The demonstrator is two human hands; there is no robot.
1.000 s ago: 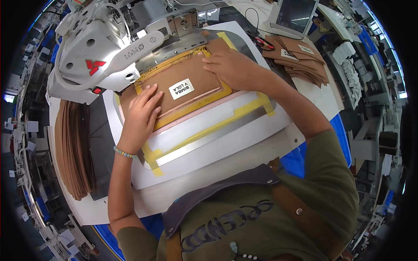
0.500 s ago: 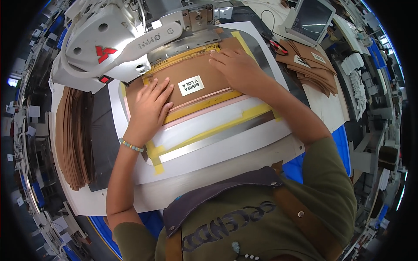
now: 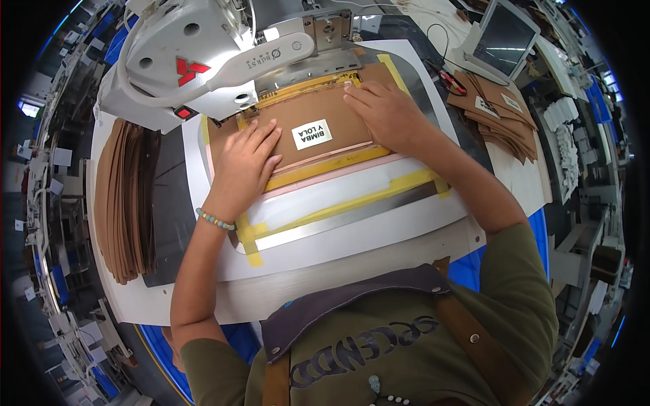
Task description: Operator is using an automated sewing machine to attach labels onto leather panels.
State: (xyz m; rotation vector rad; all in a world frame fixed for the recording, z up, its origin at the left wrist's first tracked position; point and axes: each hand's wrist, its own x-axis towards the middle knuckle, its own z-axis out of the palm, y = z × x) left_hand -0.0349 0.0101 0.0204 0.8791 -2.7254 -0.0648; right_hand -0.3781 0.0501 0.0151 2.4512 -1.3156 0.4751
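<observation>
A flat brown panel (image 3: 284, 142) with a white printed label (image 3: 311, 134) lies within a yellow-edged frame (image 3: 318, 171) on the work plate of a sewing machine. My left hand (image 3: 245, 159) rests flat on the panel's left part, fingers stretched out, a beaded bracelet on its wrist. On the right part lies my right hand (image 3: 389, 118), its fingers reaching toward the frame's far edge and its palm over the panel's right end. Neither hand grips anything. The white machine head (image 3: 183, 68) stands just beyond the panel at the far left.
A tall stack of brown pieces (image 3: 125, 203) stands at the left. Several labelled brown pieces (image 3: 497, 122) lie at the right, near red-handled snips (image 3: 453, 82) and a screen on a stand (image 3: 504, 40). Yellow tape (image 3: 345, 213) borders the white plate.
The whole view has shifted slightly, so everything sits a little farther right. Both hands keep nearly the same places on the brown panel.
</observation>
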